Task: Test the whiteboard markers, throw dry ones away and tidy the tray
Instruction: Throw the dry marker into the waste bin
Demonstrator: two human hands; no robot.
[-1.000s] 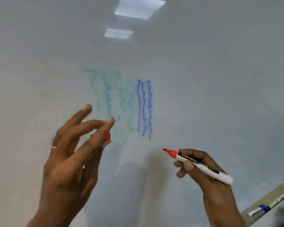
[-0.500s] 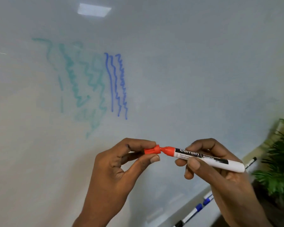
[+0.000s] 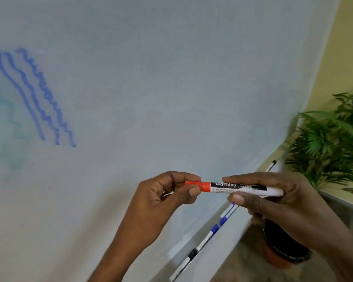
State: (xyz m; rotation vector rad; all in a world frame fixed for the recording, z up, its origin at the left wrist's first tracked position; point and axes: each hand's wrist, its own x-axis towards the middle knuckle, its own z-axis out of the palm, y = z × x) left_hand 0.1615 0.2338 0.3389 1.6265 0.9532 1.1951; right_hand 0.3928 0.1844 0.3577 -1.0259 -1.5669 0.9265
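Observation:
An orange whiteboard marker [image 3: 243, 189] lies level in front of the whiteboard [image 3: 171, 88]. My right hand [image 3: 283, 202] grips its white barrel. My left hand [image 3: 167, 192] pinches the orange cap [image 3: 196, 185], which sits on the marker's tip. Blue wavy test lines [image 3: 35, 96] and faint teal ones [image 3: 2, 119] mark the board at the left. The tray [image 3: 216, 253] runs under the board at the lower right, with a black marker [image 3: 184, 263] and several blue markers [image 3: 220, 222] lying in it.
A green potted plant [image 3: 334, 139] stands to the right by a yellow wall. A dark round bin with an orange body [image 3: 283, 253] sits on the floor below my right hand. Another marker [image 3: 270, 165] lies farther along the tray.
The cap, held apart in my left hand a second ago, now sits on the marker tip. The view has swung right and down, showing more of the tray, plant and bin.

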